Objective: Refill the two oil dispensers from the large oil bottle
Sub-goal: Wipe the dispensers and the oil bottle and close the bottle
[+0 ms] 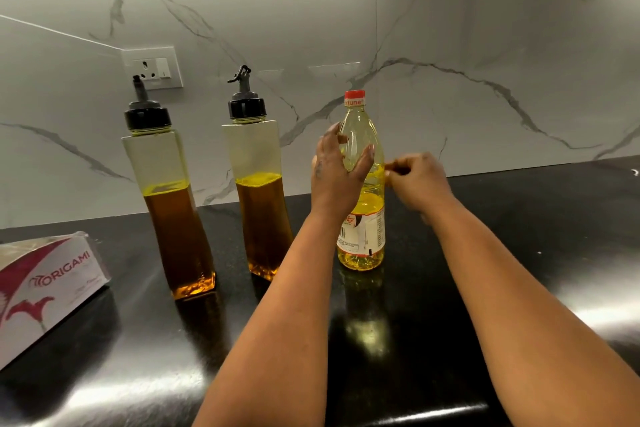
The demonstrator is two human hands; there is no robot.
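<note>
Right of centre in the frame, the large oil bottle stands upright on the black counter, red cap on top and its long axis running straight up and down. The left hand is on it now, fingers and thumb wrapped around the clear upper body, above the label and well below the cap, so the grip is holding the bottle from its left and near side. The right hand hovers just beside the bottle on its right, at about the same height, fingers loosely curled and pinched together with nothing visible between them; whether it touches the plastic I cannot tell. That's the relation to watch: the cap sits directly above both hands, up along the bottle's axis, and the free right hand looks the likelier one to go up and twist it while the left steadies the body. Over to the left of the frame wait the two targets, the left dispenser and the right dispenser, both upright, both roughly half full of darker oil, black spout lids on. The right dispenser is the nearer one to the bottle. A tissue box lies at lower left, well apart from it all. Nothing poured yet, I'd say.
</note>
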